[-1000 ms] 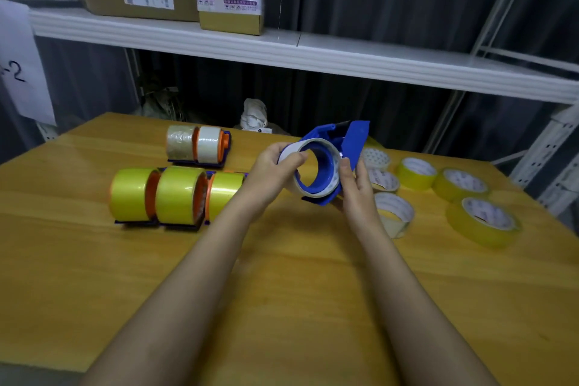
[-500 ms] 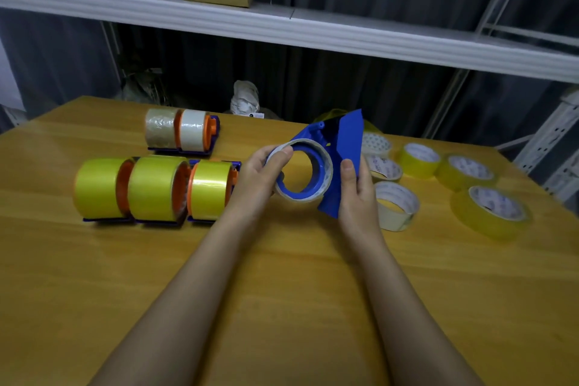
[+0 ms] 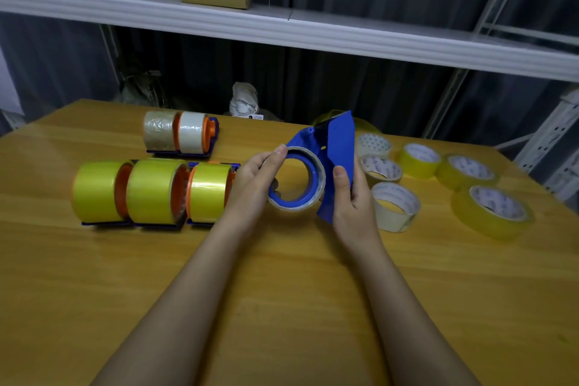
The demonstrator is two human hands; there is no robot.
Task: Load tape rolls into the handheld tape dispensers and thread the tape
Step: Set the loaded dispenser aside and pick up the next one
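Over on the left of the table [image 3: 94, 276] we've got the loaded dispensers [image 3: 150, 191] lined up, three fat yellow rolls in a row with two paler ones [image 3: 178, 133] just behind them, so that batch looks done and shouldn't bite us unless an elbow sweeps them. In the middle is where it can go sideways: our left hand [image 3: 253, 188] is pinching the rim of the pale tape roll [image 3: 315, 185], thumb on top and fingers curled under, while it sits around the blue hub of the blue dispenser [image 3: 336, 147]. We'd guess it's only partly seated, though we can't tell how far on it is. If we push with the roll cocked at an angle it'll probably jam on the hub or pop back off. Our right hand [image 3: 352, 197] is wrapped around the dispenser body, thumb on the near face, holding it up off the table with the blade end pointing far and up. That grip is close to the toothed edge, so a slip while threading could nick a finger. The free end of the tape isn't visible, so we could load it facing the wrong way and have it stick to itself. On the right, the loose rolls [image 3: 438, 178] lie flat just beside that hand, easy to knock.
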